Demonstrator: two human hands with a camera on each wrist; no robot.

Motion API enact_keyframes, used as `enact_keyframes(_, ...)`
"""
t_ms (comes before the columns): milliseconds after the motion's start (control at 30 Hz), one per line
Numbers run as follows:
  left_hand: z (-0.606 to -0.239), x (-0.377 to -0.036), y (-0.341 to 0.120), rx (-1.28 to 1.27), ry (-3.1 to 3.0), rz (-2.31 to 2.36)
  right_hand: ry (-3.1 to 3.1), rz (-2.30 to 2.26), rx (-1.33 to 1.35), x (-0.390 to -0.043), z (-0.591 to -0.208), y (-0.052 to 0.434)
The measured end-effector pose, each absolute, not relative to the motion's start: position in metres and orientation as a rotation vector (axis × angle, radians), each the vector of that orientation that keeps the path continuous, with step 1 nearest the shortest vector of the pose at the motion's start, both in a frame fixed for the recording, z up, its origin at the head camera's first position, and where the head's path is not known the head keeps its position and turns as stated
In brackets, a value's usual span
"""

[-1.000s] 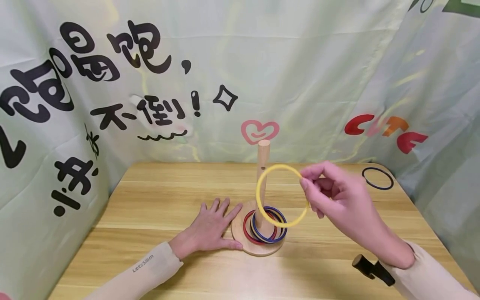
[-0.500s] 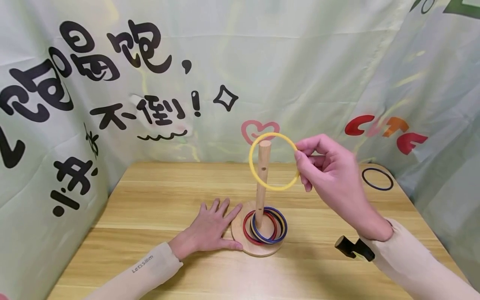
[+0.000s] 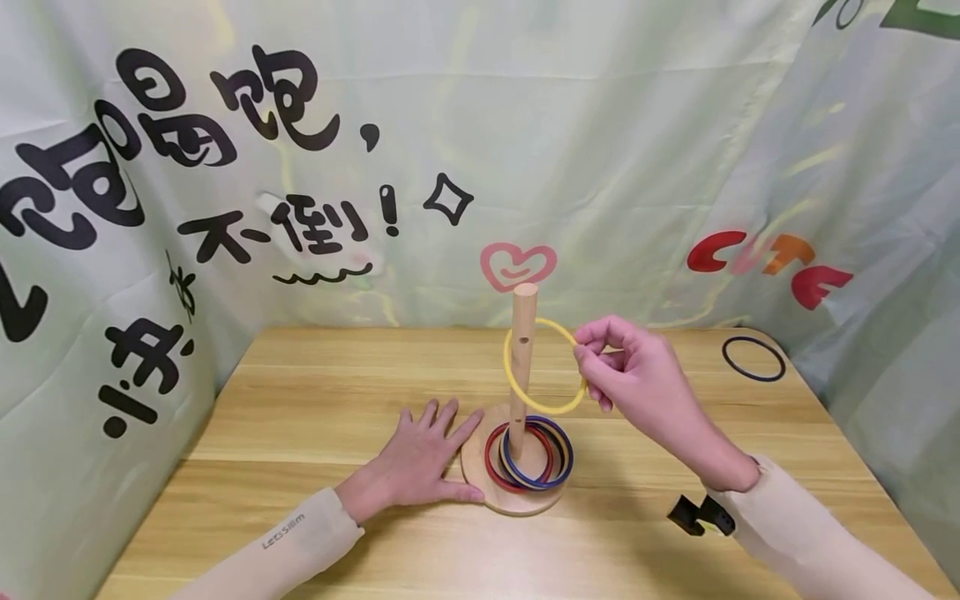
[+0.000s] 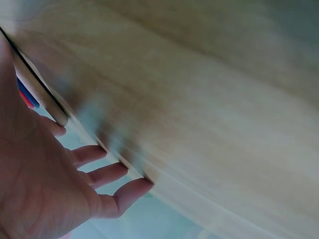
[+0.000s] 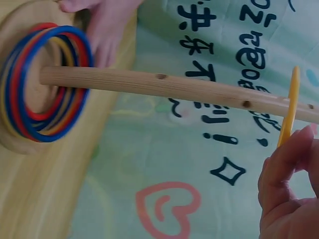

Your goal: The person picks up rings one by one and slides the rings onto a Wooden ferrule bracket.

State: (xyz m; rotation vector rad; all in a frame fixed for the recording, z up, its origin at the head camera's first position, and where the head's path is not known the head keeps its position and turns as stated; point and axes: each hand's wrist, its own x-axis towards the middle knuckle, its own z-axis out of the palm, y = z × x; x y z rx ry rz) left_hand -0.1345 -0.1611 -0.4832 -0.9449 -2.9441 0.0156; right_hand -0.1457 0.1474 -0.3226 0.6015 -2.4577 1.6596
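Observation:
My right hand (image 3: 645,383) pinches a thin yellow ring (image 3: 551,412) by its right edge. That ring encircles the upright wooden post (image 3: 524,312), tilted and a little below the top, well above the base. In the right wrist view the yellow ring (image 5: 291,104) appears edge-on across the post (image 5: 199,92). Red, blue and yellow rings (image 5: 25,74) lie stacked round the foot of the post on the round wooden base (image 3: 476,465). My left hand (image 3: 415,460) rests on the table with fingers spread, its thumb and index fingertips at the left rim of the base.
A dark blue ring (image 3: 757,381) lies alone at the table's far right corner. The wooden table (image 3: 322,375) is walled at the back and sides by a printed cloth (image 3: 600,125). A small black device (image 3: 701,515) sits at my right wrist.
The yellow ring first stood in front of the post, then rose to its top. Now it surrounds the post and has come down slightly with my right hand. My left hand stayed put.

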Motion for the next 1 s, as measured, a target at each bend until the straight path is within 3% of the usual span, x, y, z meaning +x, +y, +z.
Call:
enact_keyframes(500, -0.486, -0.136, -0.161, -0.943, -2.948, 0.034, -2.636, 1.676, 0.56, -0.144, -0.395, 0.152)
enact_keyframes(1000, -0.486, -0.135, -0.162, -0.94, -2.955, 0.031, -2.716, 1.738, 0.492, -0.138, -0.439, 0.155)
